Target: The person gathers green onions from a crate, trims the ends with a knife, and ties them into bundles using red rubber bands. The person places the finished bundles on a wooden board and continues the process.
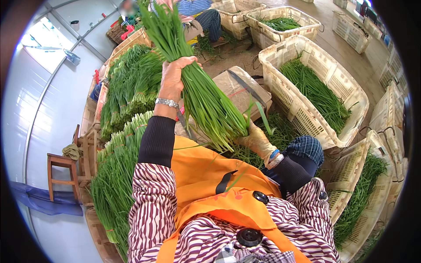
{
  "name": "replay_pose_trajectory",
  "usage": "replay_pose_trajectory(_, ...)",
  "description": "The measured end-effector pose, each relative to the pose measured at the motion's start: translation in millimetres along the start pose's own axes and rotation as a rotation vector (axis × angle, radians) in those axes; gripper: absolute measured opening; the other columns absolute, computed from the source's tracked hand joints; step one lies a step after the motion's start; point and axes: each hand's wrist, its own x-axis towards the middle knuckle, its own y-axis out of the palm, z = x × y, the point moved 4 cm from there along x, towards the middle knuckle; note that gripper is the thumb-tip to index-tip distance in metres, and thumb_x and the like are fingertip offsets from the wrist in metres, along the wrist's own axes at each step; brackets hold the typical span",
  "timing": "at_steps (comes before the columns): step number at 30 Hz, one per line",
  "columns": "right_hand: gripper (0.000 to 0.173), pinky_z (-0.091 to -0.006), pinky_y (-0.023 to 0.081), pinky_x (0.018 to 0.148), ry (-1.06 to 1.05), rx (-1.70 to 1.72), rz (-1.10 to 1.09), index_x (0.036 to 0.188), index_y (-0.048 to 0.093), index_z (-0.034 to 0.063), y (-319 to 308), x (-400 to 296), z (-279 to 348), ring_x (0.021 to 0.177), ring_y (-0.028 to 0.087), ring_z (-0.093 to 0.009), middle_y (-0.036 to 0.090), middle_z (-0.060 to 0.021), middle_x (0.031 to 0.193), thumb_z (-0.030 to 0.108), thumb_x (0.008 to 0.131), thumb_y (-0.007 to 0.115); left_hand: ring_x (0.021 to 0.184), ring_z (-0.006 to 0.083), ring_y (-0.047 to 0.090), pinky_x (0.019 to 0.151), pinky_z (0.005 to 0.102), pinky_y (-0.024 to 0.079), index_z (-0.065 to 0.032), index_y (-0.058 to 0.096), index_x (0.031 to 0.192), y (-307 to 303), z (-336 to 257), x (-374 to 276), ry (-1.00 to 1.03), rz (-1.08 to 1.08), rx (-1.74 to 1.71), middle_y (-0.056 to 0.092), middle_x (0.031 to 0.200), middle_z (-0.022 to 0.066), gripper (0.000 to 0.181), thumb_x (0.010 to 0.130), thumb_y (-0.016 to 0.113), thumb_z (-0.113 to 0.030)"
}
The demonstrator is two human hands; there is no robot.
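A large bunch of green chives (210, 95), likely garlic chives, slants across the view before my chest. Around its upper middle my left hand (177, 74) is closed, bare, with a metal watch band on the wrist. At the bunch's lower end is my right hand (258, 138) in a soiled, pale glove, its thumb against the blades. The fingers of that hand are partly hidden behind the chives. One loose, bent blade (264, 116) sticks up beside the glove. Below the bunch, my orange apron (204, 164) covers my lap.
Tied chive bundles (131, 79) are piled at left. A taped cardboard box (243, 87) lies ahead. Plastic crates of loose chives stand at right, one close (342, 79), another lower (350, 177). Chive scraps (279, 128) litter the floor. Another person (210, 23) sits ahead; a wooden stool (62, 167) stands left.
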Motion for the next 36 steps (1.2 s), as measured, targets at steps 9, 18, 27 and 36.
replay_pose_trajectory(9,0.031,-0.0203,0.046,0.076,0.071,0.653,0.036,0.115,0.059,-0.0038,-12,-8,-29,0.088,0.057,-0.008,0.064,-0.0024,0.095,0.015,0.091,0.063,0.067,0.0302,0.067,0.062,0.0414,0.057,0.0094,0.062,0.084,-77,2,20,-0.017,-0.251,-0.165,0.065,0.077,0.016,0.013,0.073,0.064,0.004)
replay_pose_trajectory(18,0.02,-0.0184,0.039,0.044,0.093,0.629,-0.202,0.108,0.062,0.0011,-92,-58,-28,0.054,0.051,-0.007,0.063,-0.0029,0.077,0.013,0.093,0.058,0.074,0.0317,0.065,0.075,0.0446,0.054,0.0006,0.062,0.082,-135,-18,20,-0.004,-0.266,-0.292,0.065,0.08,0.0179,0.009,0.078,0.062,-0.007)
replay_pose_trajectory(27,0.056,-0.0326,0.049,0.085,-0.084,0.094,0.001,0.127,0.052,0.0027,-73,-24,-23,0.1,0.061,-0.022,0.063,-0.0145,0.113,0.016,0.078,0.076,0.078,0.0317,0.065,0.074,0.0437,0.054,0.0029,0.062,0.082,-112,-27,10,0.066,-0.316,-0.326,0.064,0.078,0.0165,0.009,0.078,0.063,-0.005)
replay_pose_trajectory(36,0.016,-0.0165,0.035,0.038,0.074,0.593,-0.169,0.088,0.064,0.0043,-38,-14,26,0.051,0.053,-0.005,0.062,-0.0003,0.069,0.019,0.092,0.06,0.08,0.0296,0.063,0.088,0.0466,0.05,0.0017,0.062,0.084,-77,-35,-4,0.085,-0.151,-0.314,0.065,0.082,0.0169,0.01,0.08,0.062,-0.008)
